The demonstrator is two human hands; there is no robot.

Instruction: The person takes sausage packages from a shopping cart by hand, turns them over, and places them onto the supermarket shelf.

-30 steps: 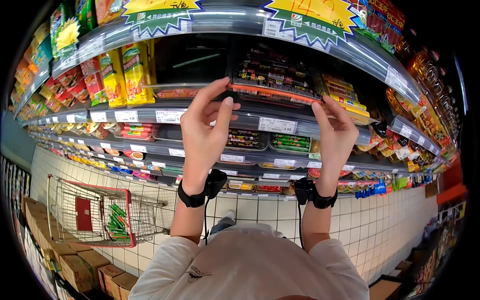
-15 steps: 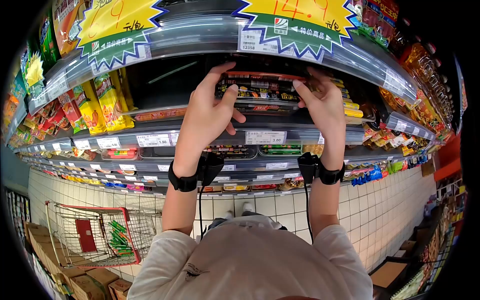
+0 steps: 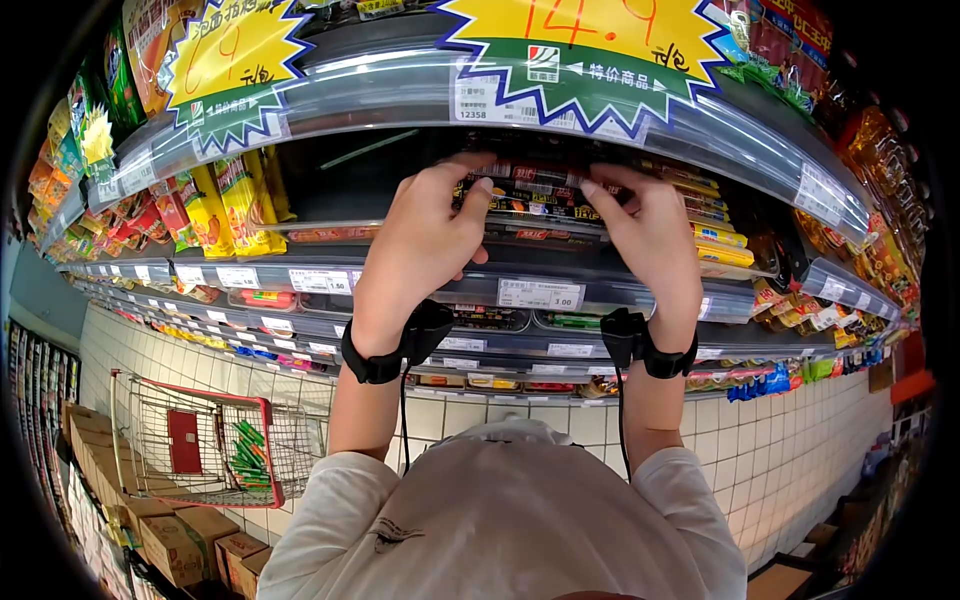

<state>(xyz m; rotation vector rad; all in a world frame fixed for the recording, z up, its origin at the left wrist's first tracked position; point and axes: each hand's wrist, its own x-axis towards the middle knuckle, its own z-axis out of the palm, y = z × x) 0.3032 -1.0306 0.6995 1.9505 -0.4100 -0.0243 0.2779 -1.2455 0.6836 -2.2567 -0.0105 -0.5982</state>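
Several black-wrapped sausages (image 3: 540,194) with red and yellow print lie stacked crosswise in a shelf compartment, between my two hands. My left hand (image 3: 430,225) is curled at their left end, its thumb at the front and its index finger reaching over the top. At the right end my right hand (image 3: 645,220) has its thumb against the wrappers, with its other fingers partly hidden behind. A clear shelf lip (image 3: 400,275) with price labels runs below both hands. Yellow-wrapped sausages (image 3: 718,245) lie just right of my right hand.
Close above my hands is the upper shelf edge (image 3: 380,95), hung with large yellow-green price signs (image 3: 590,65). Upright yellow snack packs (image 3: 245,205) stand at left. A shopping cart (image 3: 200,440) holding green-wrapped sticks stands behind left, near cardboard boxes (image 3: 175,545).
My hands have come slightly closer together at the ends of the black-wrapped sausages. The view has tilted a little, and the shoes seen on the floor earlier are now out of sight.
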